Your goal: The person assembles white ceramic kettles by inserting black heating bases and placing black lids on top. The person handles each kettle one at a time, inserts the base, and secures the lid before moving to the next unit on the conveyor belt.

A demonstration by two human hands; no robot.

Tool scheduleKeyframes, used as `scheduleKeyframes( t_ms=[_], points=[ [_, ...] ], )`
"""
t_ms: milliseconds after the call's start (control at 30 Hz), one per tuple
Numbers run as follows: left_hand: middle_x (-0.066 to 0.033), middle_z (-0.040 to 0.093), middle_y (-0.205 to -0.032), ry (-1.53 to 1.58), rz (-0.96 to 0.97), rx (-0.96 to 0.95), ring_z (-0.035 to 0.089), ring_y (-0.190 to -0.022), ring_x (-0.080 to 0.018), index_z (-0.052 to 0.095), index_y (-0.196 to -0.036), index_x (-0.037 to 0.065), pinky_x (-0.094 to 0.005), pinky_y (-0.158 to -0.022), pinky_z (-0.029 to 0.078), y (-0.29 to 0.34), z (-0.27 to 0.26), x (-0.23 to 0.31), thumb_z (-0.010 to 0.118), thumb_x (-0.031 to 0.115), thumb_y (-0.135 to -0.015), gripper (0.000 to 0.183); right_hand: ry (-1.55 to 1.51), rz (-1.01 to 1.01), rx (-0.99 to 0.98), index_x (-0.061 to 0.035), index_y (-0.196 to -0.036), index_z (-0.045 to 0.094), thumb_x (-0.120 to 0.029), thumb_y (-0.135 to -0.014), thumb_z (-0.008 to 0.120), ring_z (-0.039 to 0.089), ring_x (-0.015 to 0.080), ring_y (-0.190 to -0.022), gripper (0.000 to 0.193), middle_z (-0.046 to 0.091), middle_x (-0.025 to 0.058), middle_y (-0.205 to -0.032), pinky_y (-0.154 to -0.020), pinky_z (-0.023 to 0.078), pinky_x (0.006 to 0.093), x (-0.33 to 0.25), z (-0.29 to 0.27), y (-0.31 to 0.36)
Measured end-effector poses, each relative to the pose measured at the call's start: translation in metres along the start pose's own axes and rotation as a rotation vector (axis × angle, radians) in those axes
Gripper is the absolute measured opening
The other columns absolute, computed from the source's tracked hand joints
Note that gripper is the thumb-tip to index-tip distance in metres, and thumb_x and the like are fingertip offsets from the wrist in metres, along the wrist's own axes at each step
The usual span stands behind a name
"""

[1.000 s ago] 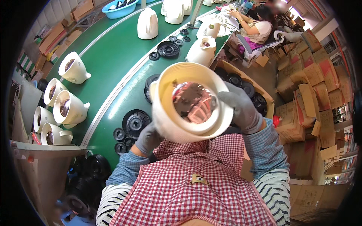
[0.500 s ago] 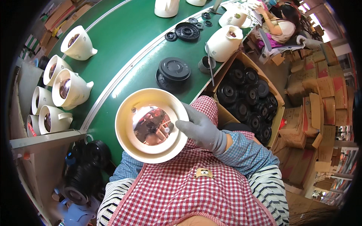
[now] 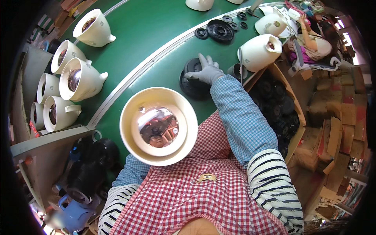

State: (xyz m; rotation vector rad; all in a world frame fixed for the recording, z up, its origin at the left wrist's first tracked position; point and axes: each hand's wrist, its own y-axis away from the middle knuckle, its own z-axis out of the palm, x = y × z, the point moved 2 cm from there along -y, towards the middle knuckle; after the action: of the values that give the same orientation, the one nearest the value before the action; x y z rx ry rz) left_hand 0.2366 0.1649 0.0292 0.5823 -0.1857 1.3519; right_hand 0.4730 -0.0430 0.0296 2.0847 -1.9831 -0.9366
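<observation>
A cream vacuum jug body [image 3: 127, 121] is in front of my apron, its wide round end toward me and a shiny mirrored liner [image 3: 158, 127] inside. My left sleeve runs up behind it; the left hand itself is hidden there. My right hand [image 3: 206, 71], in a grey glove, is over a stack of black round plastic bases [image 3: 192, 91] on the green table. Its fingers are spread across the upper disc, apparently touching it.
Several cream jugs [image 3: 96, 33] lie on the left of the green table [image 3: 137, 51]. Black discs [image 3: 220, 31] and another jug [image 3: 258, 55] are farther off. A carton [image 3: 295, 139] of black bases stands at right. A co-worker [image 3: 317, 47] sits at far right.
My right hand has let go of the jug's rim and moved up and away to the black bases. The view has shifted, while the jug remains in front of me.
</observation>
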Motion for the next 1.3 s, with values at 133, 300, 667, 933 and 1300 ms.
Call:
scheduleKeyframes(
  t_ms=[133,300,667,933,1300],
  points=[
    [-0.0159,0.06,-0.139,-0.008,0.023,0.0,0.06,-0.124,-0.0275,0.052,-0.142,-0.002,-0.039,-0.107,0.047,-0.003,0.0,0.002,0.057,0.008,-0.098,0.045,0.134,-0.1,0.149,-0.0287,-0.16,0.033,-0.07,-0.064,0.078,0.03,0.0364,-0.148,0.114,0.03,0.0148,-0.162,-0.12,0.025,0.0551,-0.005,0.008,0.01],
    [-0.0161,0.06,-0.139,-0.042,-0.003,-0.061,0.061,-0.123,-0.0276,0.052,-0.142,-0.002,-0.0392,-0.106,0.048,-0.013,0.011,-0.002,0.057,0.008,-0.098,0.045,-0.818,-0.55,0.295,0.0014,-0.155,0.034,-0.039,-0.077,0.073,0.056,0.0319,-0.127,0.096,0.051,0.0191,-0.146,-0.11,0.043,0.037,0.033,-0.032,0.07],
    [-0.0165,0.061,-0.138,-0.296,-0.269,-0.423,0.062,-0.122,-0.0278,0.053,-0.142,-0.002,-0.0396,-0.105,0.049,-0.003,0.069,-0.061,0.058,0.009,-0.098,0.045,-0.709,-0.891,0.347,0.0027,-0.157,0.034,-0.071,-0.068,0.077,0.025,0.0443,-0.151,0.123,0.027,0.0288,-0.162,-0.123,0.018,0.0516,0.068,-0.037,0.279],
    [-0.0167,0.061,-0.138,-0.433,-0.345,-0.534,0.062,-0.122,-0.028,0.053,-0.141,-0.002,-0.0398,-0.105,0.05,0.022,0.087,-0.082,0.059,0.009,-0.098,0.045,-0.546,-0.943,0.53,0.0037,-0.153,0.04,-0.077,-0.069,0.073,0.03,0.0471,-0.149,0.121,0.03,0.0318,-0.159,-0.121,0.02,0.0568,0.099,-0.024,0.326],
    [-0.0171,0.062,-0.137,-0.527,-0.366,-0.599,0.063,-0.121,-0.0282,0.053,-0.141,-0.002,-0.0402,-0.104,0.051,0.033,0.107,-0.099,0.06,0.01,-0.098,0.045,-0.254,-1.029,0.651,-0.0056,-0.152,0.046,-0.077,-0.068,0.072,0.032,0.053,-0.145,0.113,0.031,0.0319,-0.159,-0.117,0.026,0.0618,0.125,-0.023,0.362]
  ],
)
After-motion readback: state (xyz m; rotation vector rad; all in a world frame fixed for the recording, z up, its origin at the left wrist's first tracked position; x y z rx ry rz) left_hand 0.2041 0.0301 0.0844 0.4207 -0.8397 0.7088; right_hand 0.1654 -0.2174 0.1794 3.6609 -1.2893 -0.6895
